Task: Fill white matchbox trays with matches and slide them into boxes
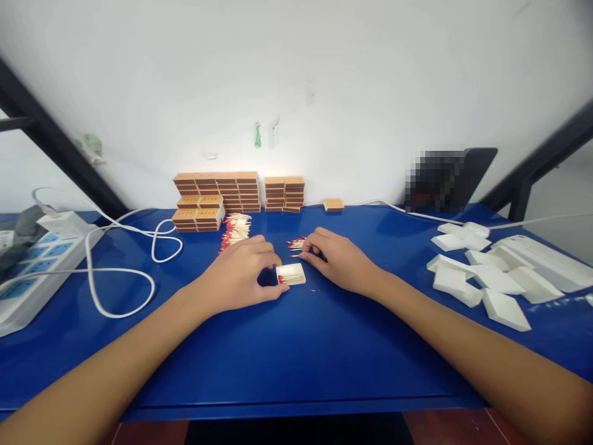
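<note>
My left hand (248, 270) grips the left end of a small white matchbox tray (298, 270) between thumb and fingers. Several red-tipped matches (290, 279) lie in that tray along its near side. Just beyond and to the right, my right hand (332, 256) is closed, thumb and fingertips pinched at the end of a match (295, 255) on the table. A small group of loose matches (296, 243) lies beside those fingertips. Behind my left hand is a larger heap of matches (237, 230), heads mostly to the left.
Stacked matchboxes (217, 188) line the wall, with a shorter stack (284, 194) and a single matchbox (333, 204) to their right. Empty white trays (495, 272) lie scattered at right near a dark tablet-like object (479, 176). A power strip (50, 266) and looping white cable (151, 290) occupy the left.
</note>
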Action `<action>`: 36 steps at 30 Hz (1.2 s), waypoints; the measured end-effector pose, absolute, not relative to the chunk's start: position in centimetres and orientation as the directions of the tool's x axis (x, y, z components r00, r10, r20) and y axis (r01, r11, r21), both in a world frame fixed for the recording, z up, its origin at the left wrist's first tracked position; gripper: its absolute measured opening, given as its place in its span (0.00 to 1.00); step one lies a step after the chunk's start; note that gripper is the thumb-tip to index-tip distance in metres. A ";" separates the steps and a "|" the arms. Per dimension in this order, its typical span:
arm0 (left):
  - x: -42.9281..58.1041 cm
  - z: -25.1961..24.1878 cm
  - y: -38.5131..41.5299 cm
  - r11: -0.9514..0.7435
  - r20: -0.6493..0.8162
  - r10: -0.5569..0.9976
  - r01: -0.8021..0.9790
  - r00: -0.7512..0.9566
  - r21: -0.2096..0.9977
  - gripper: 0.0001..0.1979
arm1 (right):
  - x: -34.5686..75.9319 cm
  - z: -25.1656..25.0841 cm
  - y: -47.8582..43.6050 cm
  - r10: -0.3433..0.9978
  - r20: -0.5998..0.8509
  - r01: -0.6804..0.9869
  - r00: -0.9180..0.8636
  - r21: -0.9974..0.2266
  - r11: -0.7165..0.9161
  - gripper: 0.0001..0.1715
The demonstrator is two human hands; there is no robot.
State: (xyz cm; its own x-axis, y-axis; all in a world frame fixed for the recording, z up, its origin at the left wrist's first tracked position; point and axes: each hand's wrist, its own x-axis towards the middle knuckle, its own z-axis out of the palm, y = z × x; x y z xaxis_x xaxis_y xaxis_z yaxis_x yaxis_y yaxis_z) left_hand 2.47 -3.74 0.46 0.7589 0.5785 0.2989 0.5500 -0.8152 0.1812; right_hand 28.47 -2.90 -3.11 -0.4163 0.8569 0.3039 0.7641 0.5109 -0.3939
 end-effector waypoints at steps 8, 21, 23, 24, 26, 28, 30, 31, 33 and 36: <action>2.4 0.5 -3.7 -0.807 0.289 0.590 0.560 0.754 0.187 0.13 | 28.5 -3.2 -2.8 0.858 0.285 0.764 -0.428 -0.393 0.512 0.06; 2.4 0.4 -3.5 -0.830 0.321 0.556 0.531 0.767 0.168 0.12 | 26.7 -1.0 -6.0 0.794 0.253 0.658 -0.553 -0.452 0.602 0.05; 2.3 0.3 -3.4 -0.827 0.319 0.561 0.537 0.764 0.167 0.12 | 26.8 -1.1 -5.9 0.780 0.269 0.635 -0.565 -0.462 0.619 0.06; 2.3 0.3 -3.4 -0.824 0.316 0.564 0.541 0.763 0.166 0.12 | 27.0 -1.1 -5.7 0.781 0.292 0.630 -0.552 -0.468 0.620 0.06; 2.3 0.3 -3.4 -0.821 0.309 0.569 0.547 0.762 0.164 0.12 | 27.6 -1.3 -5.0 0.808 0.342 0.663 -0.481 -0.461 0.590 0.06; 2.3 0.3 -3.5 -0.820 0.299 0.571 0.547 0.765 0.167 0.13 | 28.4 -1.6 -4.1 0.848 0.360 0.731 -0.389 -0.439 0.522 0.05; 2.4 0.3 -3.5 -0.820 0.293 0.572 0.546 0.766 0.171 0.13 | 28.9 -1.8 -3.4 0.880 0.332 0.779 -0.339 -0.426 0.460 0.05; 2.4 0.3 -3.5 -0.819 0.292 0.573 0.547 0.766 0.171 0.13 | 29.1 -2.0 -3.2 0.892 0.307 0.789 -0.333 -0.427 0.441 0.05; 2.3 0.4 -3.6 -0.819 0.297 0.572 0.548 0.765 0.169 0.13 | 29.2 -2.2 -2.9 0.900 0.270 0.793 -0.343 -0.429 0.432 0.06; 2.3 0.4 -3.6 -0.819 0.299 0.573 0.550 0.763 0.164 0.13 | 29.0 -2.6 -2.8 0.876 0.280 0.774 -0.392 -0.414 0.479 0.07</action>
